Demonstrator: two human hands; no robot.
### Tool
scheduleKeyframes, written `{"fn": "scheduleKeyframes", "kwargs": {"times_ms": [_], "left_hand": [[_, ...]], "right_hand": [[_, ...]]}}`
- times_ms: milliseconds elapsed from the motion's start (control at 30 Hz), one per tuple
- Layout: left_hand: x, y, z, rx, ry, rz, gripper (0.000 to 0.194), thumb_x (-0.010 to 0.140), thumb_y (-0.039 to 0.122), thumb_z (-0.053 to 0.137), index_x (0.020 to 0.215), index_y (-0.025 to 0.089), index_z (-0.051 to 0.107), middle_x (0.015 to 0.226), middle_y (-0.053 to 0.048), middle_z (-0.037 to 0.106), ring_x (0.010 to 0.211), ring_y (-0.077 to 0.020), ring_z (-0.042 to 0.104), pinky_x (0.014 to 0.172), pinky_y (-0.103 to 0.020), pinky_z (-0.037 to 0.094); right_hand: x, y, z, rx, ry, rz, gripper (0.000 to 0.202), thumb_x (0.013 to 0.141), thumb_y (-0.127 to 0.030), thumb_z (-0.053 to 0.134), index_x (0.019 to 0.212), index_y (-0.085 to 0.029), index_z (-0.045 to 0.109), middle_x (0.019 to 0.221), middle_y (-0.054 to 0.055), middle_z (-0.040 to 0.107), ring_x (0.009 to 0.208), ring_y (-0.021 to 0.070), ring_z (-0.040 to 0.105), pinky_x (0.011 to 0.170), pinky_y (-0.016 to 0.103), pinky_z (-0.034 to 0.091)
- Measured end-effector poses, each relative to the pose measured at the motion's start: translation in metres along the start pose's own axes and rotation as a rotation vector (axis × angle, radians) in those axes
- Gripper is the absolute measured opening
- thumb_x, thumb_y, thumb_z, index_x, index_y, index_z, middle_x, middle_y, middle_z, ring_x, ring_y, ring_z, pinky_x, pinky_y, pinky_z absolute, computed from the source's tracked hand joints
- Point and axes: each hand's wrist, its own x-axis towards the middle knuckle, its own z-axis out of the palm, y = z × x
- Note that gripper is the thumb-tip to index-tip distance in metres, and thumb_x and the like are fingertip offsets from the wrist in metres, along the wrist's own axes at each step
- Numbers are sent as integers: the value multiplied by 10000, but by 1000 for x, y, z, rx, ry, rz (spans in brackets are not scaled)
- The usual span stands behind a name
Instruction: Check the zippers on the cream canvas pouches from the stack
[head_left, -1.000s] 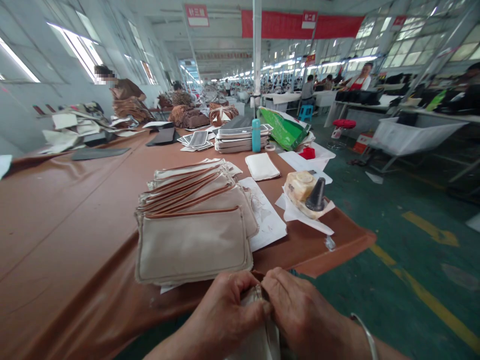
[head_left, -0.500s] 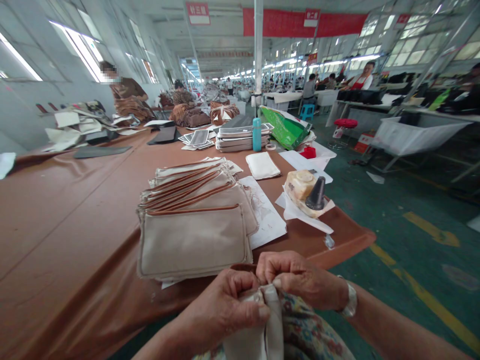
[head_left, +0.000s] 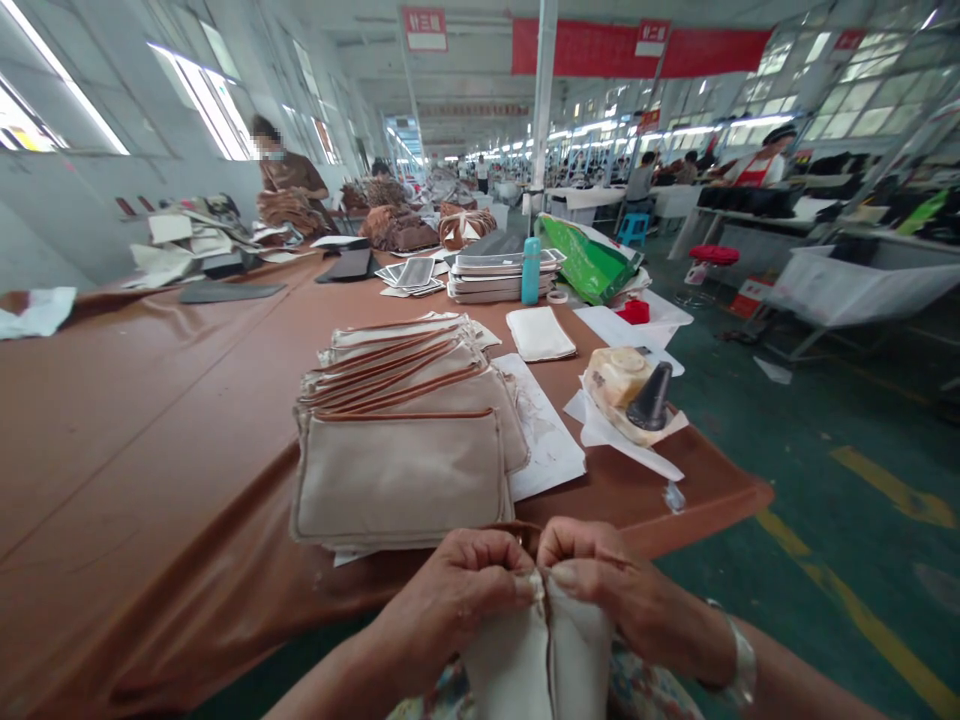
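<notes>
Over my lap, a beige fabric pouch piece [head_left: 517,660] hangs from both hands, with a dark seam or slit running down its middle. My left hand [head_left: 469,590] pinches its upper edge left of that line. On the other side my right hand [head_left: 611,590] pinches the same edge, thumb flat on the cloth, fingers curled behind. A bit of brown material shows between the fingertips. Just beyond my hands lies a fanned stack of similar beige pouches [head_left: 401,475] with brown-trimmed top edges.
Brown leather sheeting [head_left: 187,400] covers the table. To the right are a white paper sheet [head_left: 544,450], a yellowish block [head_left: 616,375] and a black cone [head_left: 651,398]. Farther back stand a blue bottle [head_left: 531,270] and stacked panels [head_left: 487,280]. A co-worker [head_left: 289,180] stands at far left.
My hands have drawn level and closer together at the pouch's top edge. The pouch now spreads wider to both sides of the middle line. The view has shifted slightly left.
</notes>
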Motion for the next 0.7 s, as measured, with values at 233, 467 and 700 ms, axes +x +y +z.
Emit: {"fn": "scheduleKeyframes", "kwargs": {"times_ms": [233,467,700], "left_hand": [[-1,6,1,114,-53,111,312,664,379,780,748,114,638,678,-2,547,585,-86,401,532,-197,290],[-1,15,11,271,22,165,349,648,370,807,686,128,559,596,51,452,557,-67,333,494,-189,251],[0,14,13,97,22,143,242,664,322,754,681,107,643,633,-4,561,567,-90,412,535,-211,304]], "right_hand": [[-2,3,3,138,-22,65,173,830,-314,573,776,-155,529,665,-39,429,600,100,312,511,226,238],[-1,-4,2,174,0,79,133,799,-272,552,735,-157,539,648,-35,426,585,103,312,505,238,226],[1,-3,2,186,18,34,94,763,-228,546,698,-165,521,642,-34,419,597,106,313,532,238,242]]}}
